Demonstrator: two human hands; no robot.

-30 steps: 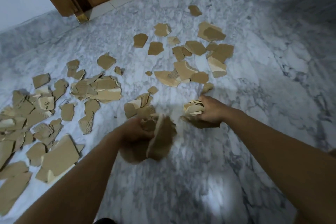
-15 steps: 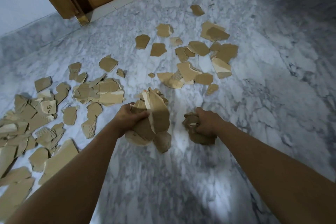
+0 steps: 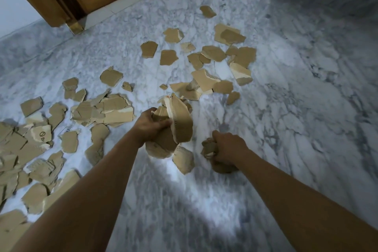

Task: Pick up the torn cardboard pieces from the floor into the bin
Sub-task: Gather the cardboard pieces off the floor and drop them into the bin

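Your left hand (image 3: 150,124) grips a thick bundle of torn brown cardboard pieces (image 3: 176,129); your right hand (image 3: 227,146) clenches a smaller crumpled wad (image 3: 208,147). More scraps (image 3: 114,108) litter the grey-veined marble floor (image 3: 286,108) beyond.

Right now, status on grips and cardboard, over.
Left grip holds big wad. Right grip holds small wad. Scraps litter floor; no bin seen.

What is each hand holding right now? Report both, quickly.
Left hand: closed, gripping a big bunch of torn brown cardboard pieces.
Right hand: closed, gripping a smaller wad of crumpled brown cardboard.
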